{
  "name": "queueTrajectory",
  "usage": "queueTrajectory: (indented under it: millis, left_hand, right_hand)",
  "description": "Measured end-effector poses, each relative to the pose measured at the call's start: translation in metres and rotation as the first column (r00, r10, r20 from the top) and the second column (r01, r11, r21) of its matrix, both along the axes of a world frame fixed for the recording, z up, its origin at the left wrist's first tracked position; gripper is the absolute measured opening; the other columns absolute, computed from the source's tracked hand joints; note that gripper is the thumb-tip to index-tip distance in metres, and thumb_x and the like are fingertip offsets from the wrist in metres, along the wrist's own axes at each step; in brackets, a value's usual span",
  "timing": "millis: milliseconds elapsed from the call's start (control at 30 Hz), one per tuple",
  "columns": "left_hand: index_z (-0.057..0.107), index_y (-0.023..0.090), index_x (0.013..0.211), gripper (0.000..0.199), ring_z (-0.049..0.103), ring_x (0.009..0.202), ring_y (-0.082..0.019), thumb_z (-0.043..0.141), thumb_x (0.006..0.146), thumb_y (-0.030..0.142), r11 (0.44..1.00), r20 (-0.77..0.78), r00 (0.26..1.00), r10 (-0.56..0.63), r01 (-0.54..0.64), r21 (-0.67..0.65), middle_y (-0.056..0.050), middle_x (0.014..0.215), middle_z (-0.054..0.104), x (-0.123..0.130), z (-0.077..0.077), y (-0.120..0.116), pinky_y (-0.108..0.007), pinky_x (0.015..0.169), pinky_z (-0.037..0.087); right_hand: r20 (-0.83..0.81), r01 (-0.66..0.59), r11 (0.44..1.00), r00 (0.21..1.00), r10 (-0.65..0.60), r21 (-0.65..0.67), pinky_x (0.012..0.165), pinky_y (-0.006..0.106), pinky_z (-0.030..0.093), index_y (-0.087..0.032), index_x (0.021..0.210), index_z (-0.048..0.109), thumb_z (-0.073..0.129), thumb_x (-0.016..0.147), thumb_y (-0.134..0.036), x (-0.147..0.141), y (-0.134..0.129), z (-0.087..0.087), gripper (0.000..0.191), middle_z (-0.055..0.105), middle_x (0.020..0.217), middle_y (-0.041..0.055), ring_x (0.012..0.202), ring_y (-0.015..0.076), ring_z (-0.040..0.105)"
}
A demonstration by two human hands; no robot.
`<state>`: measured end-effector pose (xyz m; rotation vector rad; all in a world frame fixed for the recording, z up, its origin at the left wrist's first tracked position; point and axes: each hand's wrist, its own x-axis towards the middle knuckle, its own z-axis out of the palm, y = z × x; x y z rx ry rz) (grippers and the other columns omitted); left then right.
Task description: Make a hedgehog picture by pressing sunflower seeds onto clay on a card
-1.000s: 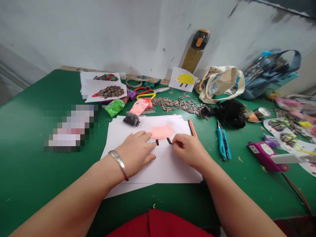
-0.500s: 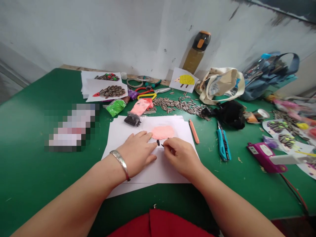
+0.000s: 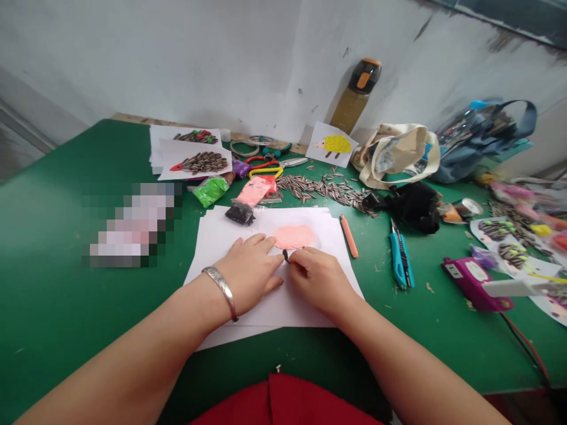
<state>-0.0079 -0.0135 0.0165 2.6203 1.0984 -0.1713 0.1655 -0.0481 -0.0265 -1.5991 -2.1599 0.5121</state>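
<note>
White paper sheets lie in front of me, with a flat pink clay shape on the top one. A small black clay piece sits just below the pink shape. My left hand rests on the paper with its fingers spread, a fingertip beside the black piece. My right hand is pinched at the right side of the black piece; what is between its fingertips is hidden. A bag of black clay lies at the paper's upper edge.
Behind the paper are sunflower seeds, scissors and a bag of green clay. To the right lie a pink stick, a teal cutter and a purple device. A bottle stands by the wall.
My right hand has moved slightly left, its pinched fingertips now against the black piece. The dark tip that stuck out of the pinch no longer shows separately. My left hand stays spread on the paper.
</note>
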Motion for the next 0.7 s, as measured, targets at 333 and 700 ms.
queueTrajectory:
  millis: [333, 700]
  left_hand:
    - [0.064, 0.017, 0.100, 0.020, 0.050, 0.100, -0.027, 0.058, 0.087, 0.031, 1.000, -0.010, 1.000, 0.010, -0.010, -0.016, -0.013, 0.113, 0.055, 0.0004, 0.0004, -0.0003, -0.042, 0.086, 0.043]
    - [0.064, 0.017, 0.101, 0.021, 0.049, 0.102, -0.028, 0.056, 0.089, 0.032, 1.000, -0.027, 1.000, 0.000, 0.000, -0.010, -0.013, 0.114, 0.055, 0.0005, 0.0011, -0.0005, -0.043, 0.086, 0.044]
  right_hand:
    - [-0.067, 0.023, 1.000, 0.997, -0.025, -0.018, 0.066, 0.024, 0.038, -0.020, 0.076, 0.060, 0.048, 0.081, -0.011, 0.0019, 0.0027, -0.0022, 0.016, 0.064, 0.077, 0.0019, 0.072, 0.0145, 0.055]
    - [-0.163, 0.066, 0.997, 0.984, -0.071, -0.035, 0.066, 0.023, 0.039, -0.020, 0.075, 0.061, 0.049, 0.079, -0.012, 0.0022, 0.0009, 0.0001, 0.015, 0.064, 0.075, -0.0002, 0.071, 0.0129, 0.056]
